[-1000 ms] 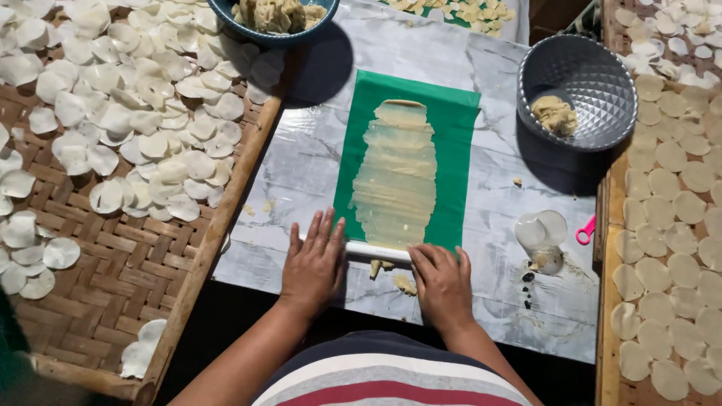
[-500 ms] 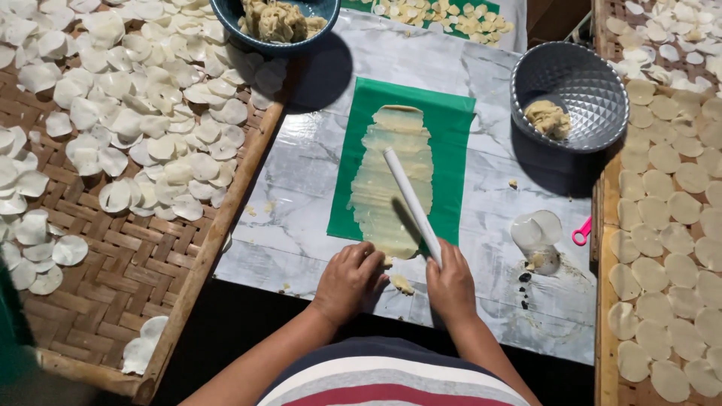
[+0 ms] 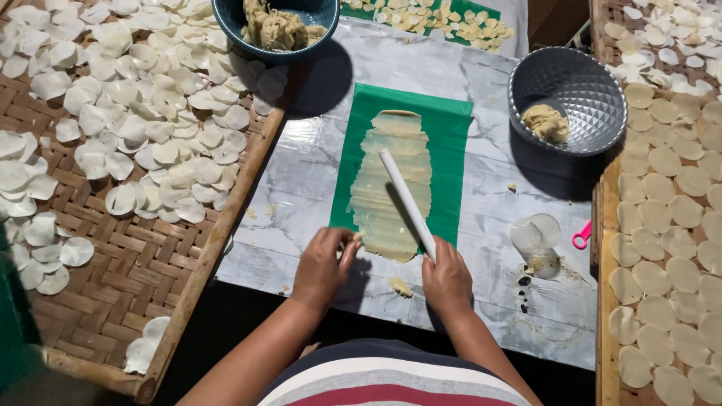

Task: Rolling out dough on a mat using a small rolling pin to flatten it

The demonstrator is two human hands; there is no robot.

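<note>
A long sheet of thin, pale rolled dough (image 3: 392,180) lies on a green plastic sheet (image 3: 451,143) on the marble-patterned table (image 3: 301,180). My right hand (image 3: 447,282) grips the near end of a white rolling pipe (image 3: 407,201), which slants up and left across the dough. My left hand (image 3: 325,263) pinches the dough's near left edge. A small scrap of dough (image 3: 400,286) lies between my hands.
A blue bowl of dough lumps (image 3: 277,24) stands at the back, a grey metal bowl (image 3: 571,98) with one lump at right. A clear round cutter (image 3: 535,240) and pink tool (image 3: 581,234) lie right. Woven trays (image 3: 113,263) with pale discs flank the table.
The pipe lay crosswise under both hands, then my right hand swung it lengthwise over the dough. My left hand let go and moved to the dough's near edge.
</note>
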